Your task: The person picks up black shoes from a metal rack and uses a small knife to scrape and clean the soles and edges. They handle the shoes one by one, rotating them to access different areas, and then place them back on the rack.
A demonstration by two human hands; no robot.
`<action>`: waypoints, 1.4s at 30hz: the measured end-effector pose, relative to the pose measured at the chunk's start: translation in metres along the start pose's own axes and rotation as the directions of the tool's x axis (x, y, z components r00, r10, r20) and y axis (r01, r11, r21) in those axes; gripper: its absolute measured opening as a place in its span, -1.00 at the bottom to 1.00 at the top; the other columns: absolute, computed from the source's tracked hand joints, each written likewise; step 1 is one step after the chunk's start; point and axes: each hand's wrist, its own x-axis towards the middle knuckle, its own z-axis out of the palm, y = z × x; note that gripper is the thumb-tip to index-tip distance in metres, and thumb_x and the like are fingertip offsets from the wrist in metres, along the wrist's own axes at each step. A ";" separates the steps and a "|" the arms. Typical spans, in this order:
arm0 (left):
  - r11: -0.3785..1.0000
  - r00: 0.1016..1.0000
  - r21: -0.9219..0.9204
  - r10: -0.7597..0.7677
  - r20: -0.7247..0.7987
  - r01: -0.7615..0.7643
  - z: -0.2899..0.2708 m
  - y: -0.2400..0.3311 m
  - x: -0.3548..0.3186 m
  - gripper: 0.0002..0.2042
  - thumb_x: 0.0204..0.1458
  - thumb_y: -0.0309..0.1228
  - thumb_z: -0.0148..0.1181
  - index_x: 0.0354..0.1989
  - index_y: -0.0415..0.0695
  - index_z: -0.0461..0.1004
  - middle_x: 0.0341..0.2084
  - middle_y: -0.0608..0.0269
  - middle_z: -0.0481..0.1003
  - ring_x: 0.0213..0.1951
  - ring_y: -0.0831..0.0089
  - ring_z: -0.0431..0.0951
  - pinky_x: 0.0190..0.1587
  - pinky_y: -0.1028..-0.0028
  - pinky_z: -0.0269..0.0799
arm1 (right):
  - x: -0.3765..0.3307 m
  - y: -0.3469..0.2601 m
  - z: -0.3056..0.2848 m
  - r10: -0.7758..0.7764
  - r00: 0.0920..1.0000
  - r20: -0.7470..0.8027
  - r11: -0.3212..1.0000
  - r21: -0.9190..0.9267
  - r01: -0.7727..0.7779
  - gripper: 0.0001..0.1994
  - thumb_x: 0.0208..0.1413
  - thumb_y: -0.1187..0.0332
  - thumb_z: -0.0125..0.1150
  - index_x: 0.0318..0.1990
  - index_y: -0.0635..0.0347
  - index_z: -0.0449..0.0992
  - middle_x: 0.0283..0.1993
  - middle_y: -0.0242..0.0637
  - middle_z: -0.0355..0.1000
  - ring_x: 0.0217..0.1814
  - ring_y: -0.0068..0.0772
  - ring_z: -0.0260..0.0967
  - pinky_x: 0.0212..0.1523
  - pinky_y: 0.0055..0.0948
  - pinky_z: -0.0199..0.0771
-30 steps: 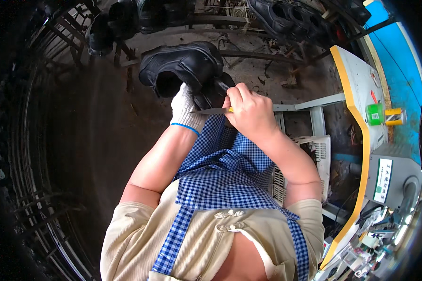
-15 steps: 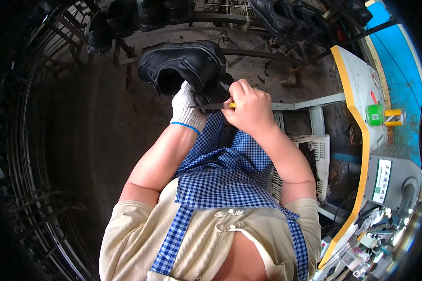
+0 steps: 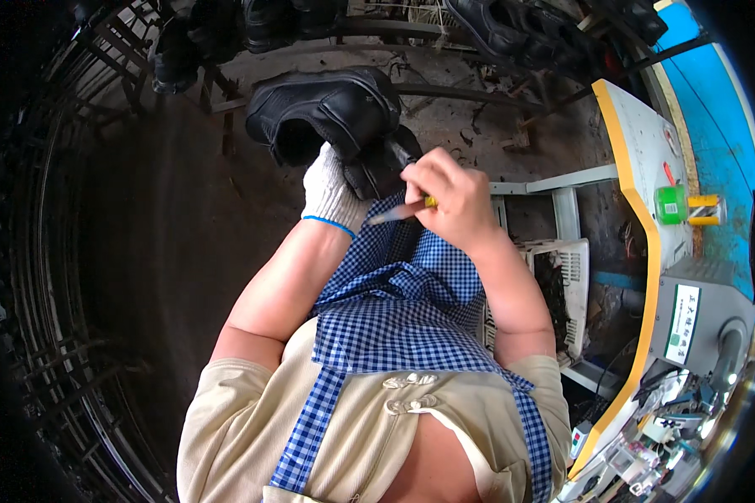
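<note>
My left hand [image 3: 331, 186], in a white knit glove with a blue cuff edge, is closed on a black leather shoe [image 3: 331, 105], its fingers partly hidden by the opening. A second black shoe part [image 3: 379, 170] hangs just below and right of it; whether it is a separate shoe I cannot tell. Bare and closed, my right hand [image 3: 453, 201] grips a knife [image 3: 394, 213] with a yellow handle end, its blurred blade pointing left, apart from the glove. The right fingertips are beside a dark strip at the shoe's right edge.
Black shoes [image 3: 520, 38] line metal racks at the far side. On my right stands a yellow-edged table [image 3: 637, 142] with a green tape roll [image 3: 669, 205] and a grey machine [image 3: 705, 310]. A white crate [image 3: 575, 285] with dark scraps sits below.
The knife blade has swung down and right, away from the glove, and is blurred now. My right hand has lowered slightly; the left hand and shoe have barely shifted.
</note>
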 end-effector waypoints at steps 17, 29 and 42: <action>0.989 0.992 -0.084 0.123 -0.014 -0.124 -0.002 -0.007 0.006 -0.65 0.22 -0.23 0.05 -0.02 -0.29 0.44 -0.18 -0.04 0.53 -0.17 0.15 0.58 -0.10 0.19 0.59 | -0.007 0.020 -0.006 -0.232 0.969 0.082 0.948 -0.204 0.244 -0.59 -0.21 0.46 0.33 -0.08 0.04 0.57 -0.44 -0.44 0.32 -0.57 -0.48 0.40 -0.60 -0.51 0.44; 0.996 0.998 -0.055 0.065 0.001 -0.065 -0.006 -0.006 0.008 -0.69 0.22 -0.29 0.04 -0.02 -0.27 0.44 -0.14 0.01 0.53 -0.17 0.17 0.59 -0.13 0.22 0.60 | -0.002 0.016 -0.004 -0.209 0.978 0.010 0.957 -0.202 0.207 -0.59 -0.04 0.48 0.28 0.04 0.04 0.53 -0.42 -0.45 0.34 -0.55 -0.51 0.43 -0.58 -0.48 0.48; 0.984 0.986 -0.067 0.162 -0.043 -0.165 -0.004 -0.010 0.008 -0.67 0.19 -0.28 0.12 -0.01 -0.28 0.42 -0.14 -0.02 0.51 -0.15 0.12 0.57 -0.08 0.16 0.58 | -0.013 0.022 0.018 0.310 0.946 -0.094 0.908 0.324 -0.265 -0.94 0.20 0.52 0.15 -0.24 0.27 0.40 -0.39 -0.34 0.34 -0.49 -0.61 0.24 -0.46 -0.61 0.27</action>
